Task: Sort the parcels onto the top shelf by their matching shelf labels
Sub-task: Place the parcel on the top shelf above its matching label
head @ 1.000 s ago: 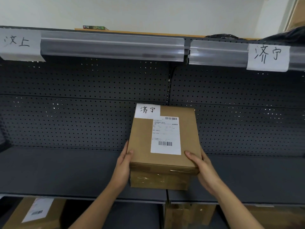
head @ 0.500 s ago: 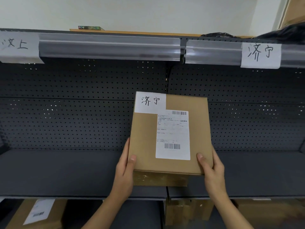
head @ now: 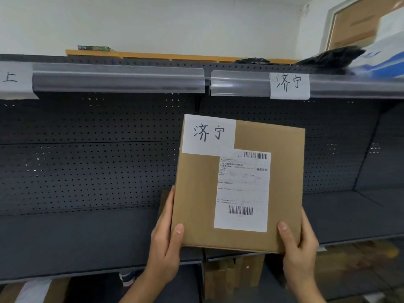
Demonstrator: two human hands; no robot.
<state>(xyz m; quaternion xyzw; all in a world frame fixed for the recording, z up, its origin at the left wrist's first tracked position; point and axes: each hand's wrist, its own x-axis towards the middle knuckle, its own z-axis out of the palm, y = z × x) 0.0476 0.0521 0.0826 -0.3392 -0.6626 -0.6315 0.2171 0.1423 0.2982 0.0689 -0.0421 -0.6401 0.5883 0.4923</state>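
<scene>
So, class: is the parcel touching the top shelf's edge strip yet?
Apart. In the head view the parcel, held by the left hand and right hand, has dark pegboard showing between its top edge and the strip.

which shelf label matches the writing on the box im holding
The right-hand shelf label, reading 济宁 like the slip on the box. The left-hand label is cut off and shows only 上.

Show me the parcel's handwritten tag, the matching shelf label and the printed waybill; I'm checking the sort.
handwritten tag (head: 208,134): head view, centre of the white paper.
matching shelf label (head: 289,85): head view, middle of the paper.
printed waybill (head: 242,191): head view, middle of the sheet.
</scene>
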